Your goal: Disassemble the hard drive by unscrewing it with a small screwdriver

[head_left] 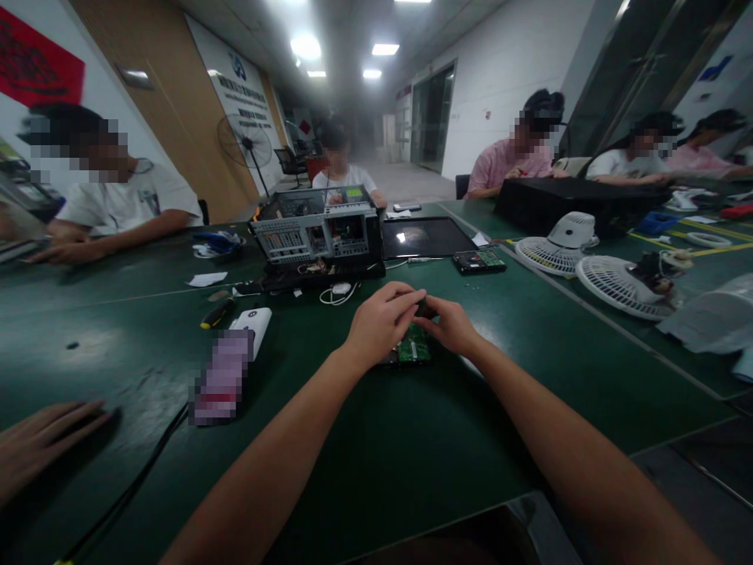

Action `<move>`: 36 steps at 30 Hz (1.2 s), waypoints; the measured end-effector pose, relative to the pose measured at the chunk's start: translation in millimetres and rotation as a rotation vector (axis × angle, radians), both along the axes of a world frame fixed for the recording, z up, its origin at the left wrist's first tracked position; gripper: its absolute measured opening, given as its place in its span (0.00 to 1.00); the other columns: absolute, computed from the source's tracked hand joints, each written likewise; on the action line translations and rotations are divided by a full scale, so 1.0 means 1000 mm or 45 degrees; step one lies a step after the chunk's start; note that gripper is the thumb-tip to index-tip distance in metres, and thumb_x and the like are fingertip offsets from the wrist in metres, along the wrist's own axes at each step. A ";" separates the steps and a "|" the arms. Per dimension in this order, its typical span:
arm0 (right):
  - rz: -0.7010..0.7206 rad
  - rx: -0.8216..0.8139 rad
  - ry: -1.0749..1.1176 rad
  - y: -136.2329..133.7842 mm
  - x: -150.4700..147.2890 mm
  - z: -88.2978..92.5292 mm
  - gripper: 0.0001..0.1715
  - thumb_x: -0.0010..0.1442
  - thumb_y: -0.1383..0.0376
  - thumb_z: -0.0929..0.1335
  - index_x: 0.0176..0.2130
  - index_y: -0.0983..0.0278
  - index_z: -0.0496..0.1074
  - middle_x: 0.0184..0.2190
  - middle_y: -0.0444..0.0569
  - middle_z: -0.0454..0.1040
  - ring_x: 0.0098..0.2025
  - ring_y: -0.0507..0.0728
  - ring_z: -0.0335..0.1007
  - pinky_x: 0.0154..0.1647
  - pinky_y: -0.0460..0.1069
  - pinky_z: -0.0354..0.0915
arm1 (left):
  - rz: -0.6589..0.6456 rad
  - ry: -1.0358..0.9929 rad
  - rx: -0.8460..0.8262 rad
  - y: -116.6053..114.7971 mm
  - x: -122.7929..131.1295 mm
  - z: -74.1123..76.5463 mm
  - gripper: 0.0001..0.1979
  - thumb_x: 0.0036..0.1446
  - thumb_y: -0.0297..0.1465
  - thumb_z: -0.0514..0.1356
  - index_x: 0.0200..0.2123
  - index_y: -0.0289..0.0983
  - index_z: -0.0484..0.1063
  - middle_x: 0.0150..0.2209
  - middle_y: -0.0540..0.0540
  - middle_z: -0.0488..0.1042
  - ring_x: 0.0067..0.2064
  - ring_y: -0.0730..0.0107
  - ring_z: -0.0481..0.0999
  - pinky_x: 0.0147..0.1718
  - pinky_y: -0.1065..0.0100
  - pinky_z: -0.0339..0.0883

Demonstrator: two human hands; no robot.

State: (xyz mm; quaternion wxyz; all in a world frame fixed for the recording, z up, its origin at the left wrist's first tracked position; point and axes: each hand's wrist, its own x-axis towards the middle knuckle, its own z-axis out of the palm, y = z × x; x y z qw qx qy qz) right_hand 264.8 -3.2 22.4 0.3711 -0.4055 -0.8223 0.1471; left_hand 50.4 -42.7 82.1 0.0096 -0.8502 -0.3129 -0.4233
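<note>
A hard drive with a green circuit board [415, 348] lies on the green table in front of me, board side up. My left hand [382, 322] reaches over its left and far part, fingers bent together and thumb drawn in. From the other side my right hand [450, 322] curls in, its fingertips meeting the left ones above the board. Both hands are closed in a pinch. Whatever sits between the fingertips is too small and dark to make out. The hands cover much of the drive.
Ahead stands an opened computer case [318, 235], with a black panel [429, 237] and a second hard drive [479, 261] to its right. A screwdriver [217, 312] and a phone [252, 323] lie left. Fan parts [623, 286] are right; another person's hand [47, 439] rests left.
</note>
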 end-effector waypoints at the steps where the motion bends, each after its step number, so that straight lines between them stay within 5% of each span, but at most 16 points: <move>1: 0.005 0.001 -0.002 0.000 0.000 0.000 0.08 0.63 0.60 0.71 0.39 0.61 0.71 0.32 0.45 0.77 0.33 0.56 0.74 0.38 0.50 0.68 | -0.009 0.010 0.009 0.000 0.000 0.000 0.18 0.69 0.27 0.58 0.59 0.43 0.73 0.50 0.44 0.76 0.51 0.64 0.77 0.49 0.60 0.75; 21: 0.003 -0.017 0.039 0.001 -0.001 0.000 0.07 0.63 0.61 0.71 0.41 0.61 0.72 0.35 0.46 0.79 0.36 0.56 0.77 0.39 0.49 0.70 | 0.043 0.021 -0.018 0.002 -0.002 0.000 0.20 0.67 0.25 0.59 0.61 0.42 0.71 0.57 0.43 0.76 0.57 0.61 0.76 0.56 0.56 0.74; 36: 0.003 -0.023 0.061 0.000 -0.002 0.001 0.09 0.61 0.61 0.72 0.38 0.61 0.70 0.32 0.45 0.78 0.34 0.55 0.75 0.38 0.49 0.69 | 0.117 0.094 0.112 -0.004 -0.001 0.004 0.15 0.70 0.29 0.56 0.57 0.41 0.75 0.48 0.42 0.76 0.46 0.65 0.77 0.44 0.62 0.75</move>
